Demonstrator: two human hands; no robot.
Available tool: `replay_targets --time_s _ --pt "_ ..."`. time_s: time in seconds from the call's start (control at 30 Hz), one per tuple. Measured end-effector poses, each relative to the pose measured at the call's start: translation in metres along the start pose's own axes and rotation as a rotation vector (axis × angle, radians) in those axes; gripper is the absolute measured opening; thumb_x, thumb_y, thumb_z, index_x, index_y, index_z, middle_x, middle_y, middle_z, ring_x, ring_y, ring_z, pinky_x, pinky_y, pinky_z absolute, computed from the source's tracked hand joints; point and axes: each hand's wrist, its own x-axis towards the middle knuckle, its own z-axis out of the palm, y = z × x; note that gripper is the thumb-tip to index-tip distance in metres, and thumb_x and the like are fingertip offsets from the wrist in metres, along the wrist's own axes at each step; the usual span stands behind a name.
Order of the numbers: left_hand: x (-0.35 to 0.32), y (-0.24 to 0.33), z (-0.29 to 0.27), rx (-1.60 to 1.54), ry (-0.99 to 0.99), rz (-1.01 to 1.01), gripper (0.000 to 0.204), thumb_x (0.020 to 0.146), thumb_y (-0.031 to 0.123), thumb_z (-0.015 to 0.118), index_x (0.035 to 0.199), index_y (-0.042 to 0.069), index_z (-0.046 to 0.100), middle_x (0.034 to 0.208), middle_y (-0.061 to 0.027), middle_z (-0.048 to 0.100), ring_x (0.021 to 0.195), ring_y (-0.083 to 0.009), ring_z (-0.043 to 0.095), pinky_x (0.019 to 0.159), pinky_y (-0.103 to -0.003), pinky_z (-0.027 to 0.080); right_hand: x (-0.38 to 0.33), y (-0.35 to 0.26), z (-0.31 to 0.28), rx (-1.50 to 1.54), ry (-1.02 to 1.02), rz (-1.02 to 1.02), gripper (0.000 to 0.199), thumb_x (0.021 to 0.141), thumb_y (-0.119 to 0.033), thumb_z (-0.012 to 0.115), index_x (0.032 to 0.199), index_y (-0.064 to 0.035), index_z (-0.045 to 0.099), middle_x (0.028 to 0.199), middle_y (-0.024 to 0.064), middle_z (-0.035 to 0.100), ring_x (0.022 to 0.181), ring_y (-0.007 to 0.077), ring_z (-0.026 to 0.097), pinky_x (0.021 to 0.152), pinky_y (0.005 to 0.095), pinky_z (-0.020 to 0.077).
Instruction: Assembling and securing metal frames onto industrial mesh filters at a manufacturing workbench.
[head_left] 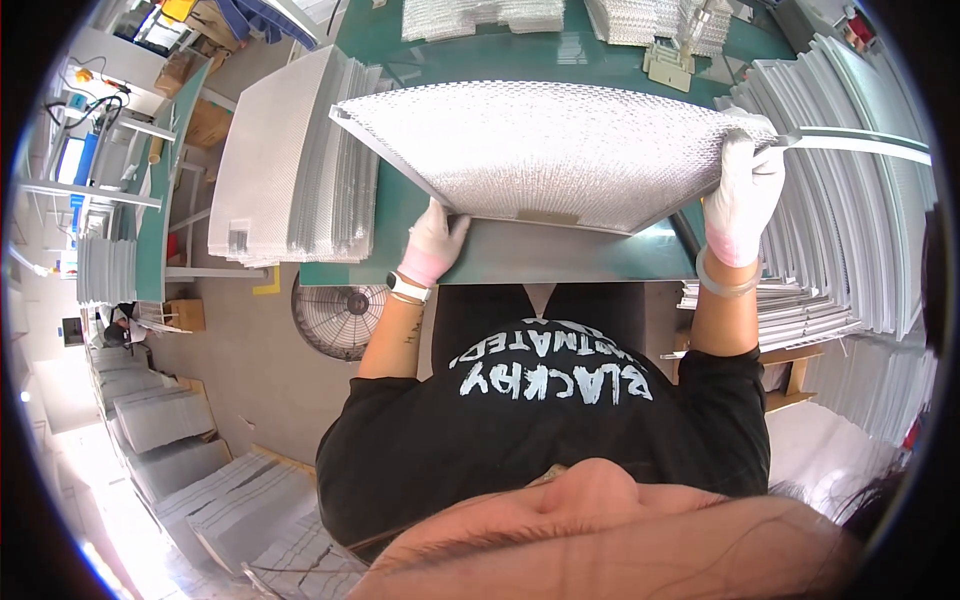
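A silver metal mesh filter panel is held tilted above the green table in front of me. A thin metal frame edge runs along its left and near sides. My left hand, in a white glove, is closed on the panel's near left edge. My right hand, also gloved, grips the panel's right end, with its fingers raised at the corner. A pale metal frame strip reaches from beside the right fingers out to the right. Whether those fingers also hold the strip, I cannot tell.
Stacked mesh sheets stand left on the green table, with more mesh stacks at its far side. A metal fixture sits far right. Piled frame strips line the right. A floor fan stands below the left edge.
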Motion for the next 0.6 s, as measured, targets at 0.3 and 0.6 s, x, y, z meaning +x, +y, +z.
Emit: replay_targets --time_s 0.3,0.6 --pt "0.011 0.055 0.028 0.13 0.241 -0.35 0.095 0.057 0.035 0.092 0.125 -0.006 0.04 0.101 -0.0226 0.063 0.092 -0.0387 0.063 0.081 -0.043 0.052 0.0 0.011 -0.009 -0.099 -0.065 -0.078 0.019 0.097 -0.011 0.056 0.111 0.0006 0.06 0.104 0.0056 0.063 0.095 0.0123 0.056 0.088 0.0288 0.0424" --pt "0.036 0.07 -0.059 -0.445 0.067 0.045 0.045 0.078 0.019 0.08 0.113 -0.002 0.061 0.1 -0.0079 0.068 0.089 -0.0164 0.064 0.079 -0.03 0.051 0.002 0.012 -0.007 -0.138 -0.079 -0.074 0.019 0.098 -0.013 0.055 0.109 0.0008 0.061 0.101 0.0041 0.062 0.094 0.011 0.054 0.087 0.0282 0.0428"
